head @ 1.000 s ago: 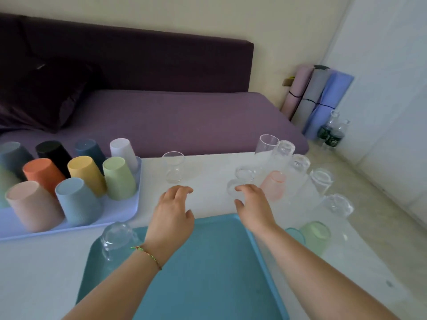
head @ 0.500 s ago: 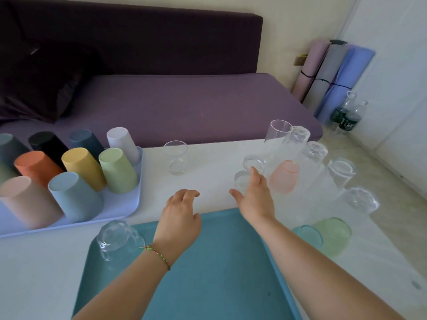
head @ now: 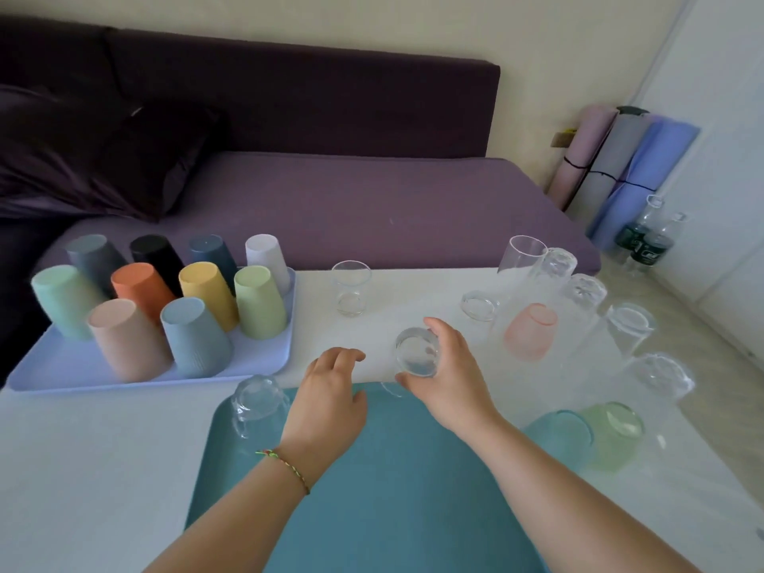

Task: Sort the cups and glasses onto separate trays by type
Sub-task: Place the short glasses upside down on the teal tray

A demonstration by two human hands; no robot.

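Fingers (head: 440, 330) of the right hand (head: 444, 376) wrapped around a small clear glass (head: 415, 353), upside down, held just above the far edge of the teal tray (head: 392, 498); fingers of the left hand (head: 328, 401) loosely spread, gripping nothing, hovering over that same far edge. Far left of the teal tray: a pale blue tray (head: 53, 368) packed with upturned plastic cups (head: 186, 291) in many colours. On the teal tray's far left corner: one upturned clear glass (head: 258, 401). Beyond the teal tray, on the white table (head: 82, 469): one upright clear glass (head: 350, 287). Right of the teal tray: a cluster of glasses (head: 587, 299), mostly clear, plus a pink glass (head: 531, 330), a blue glass (head: 560, 436) and a green glass (head: 616, 432).
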